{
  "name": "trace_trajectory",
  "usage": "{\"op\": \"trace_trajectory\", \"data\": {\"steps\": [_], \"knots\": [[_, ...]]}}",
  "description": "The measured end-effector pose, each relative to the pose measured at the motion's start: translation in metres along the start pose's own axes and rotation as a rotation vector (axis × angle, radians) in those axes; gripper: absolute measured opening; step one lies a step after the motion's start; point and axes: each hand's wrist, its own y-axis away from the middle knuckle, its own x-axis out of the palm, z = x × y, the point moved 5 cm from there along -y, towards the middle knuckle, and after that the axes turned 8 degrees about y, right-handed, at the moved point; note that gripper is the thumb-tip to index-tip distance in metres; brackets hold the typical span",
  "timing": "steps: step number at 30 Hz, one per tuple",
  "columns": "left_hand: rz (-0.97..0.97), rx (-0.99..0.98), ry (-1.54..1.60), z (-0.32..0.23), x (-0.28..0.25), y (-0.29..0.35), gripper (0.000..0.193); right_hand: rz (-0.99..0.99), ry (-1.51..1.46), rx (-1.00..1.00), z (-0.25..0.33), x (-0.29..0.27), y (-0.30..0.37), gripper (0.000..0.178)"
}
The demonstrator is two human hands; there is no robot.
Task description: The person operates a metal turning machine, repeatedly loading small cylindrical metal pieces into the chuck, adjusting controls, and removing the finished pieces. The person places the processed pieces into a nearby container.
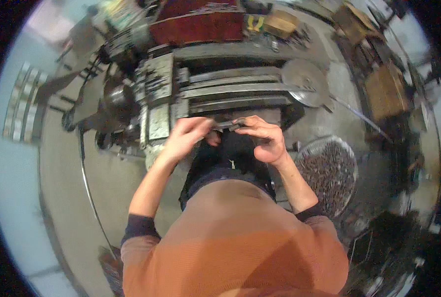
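Note:
I stand in front of a grey metal lathe and hold a small dark metal piece between both hands at waist height. My left hand pinches its left end with curled fingers. My right hand grips its right end, fingers folded over it. The piece is blurred, so its exact shape is unclear. Both hands hover just in front of the lathe's bed.
A round metal pan full of dark swarf sits on the floor at my right. A round grey disc lies at the lathe's right end. Wooden crates stand further right. A red cabinet is behind the lathe.

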Motion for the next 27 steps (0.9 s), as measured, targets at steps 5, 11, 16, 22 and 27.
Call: {"op": "trace_trajectory", "data": {"steps": [5,11,16,22,27], "knots": [[0.182,-0.122,0.660,0.062,0.012,-0.001,0.038,0.106,-0.035,-0.071,0.026,0.039,-0.042,0.043],[0.118,0.067,-0.042,0.069,-0.024,0.005,0.030,0.303,0.306,-0.088,0.043,0.074,-0.054,0.037],[0.158,0.109,-0.078,0.068,-0.052,0.017,0.026,0.506,0.273,-0.132,0.046,0.101,-0.080,0.030],[0.055,0.057,0.063,0.070,-0.098,0.030,0.026,0.663,0.319,-0.238,0.050,0.142,-0.125,0.026],[-0.251,0.102,0.065,0.076,-0.170,0.060,0.020,0.644,0.408,-0.431,0.041,0.189,-0.184,0.018]]}}
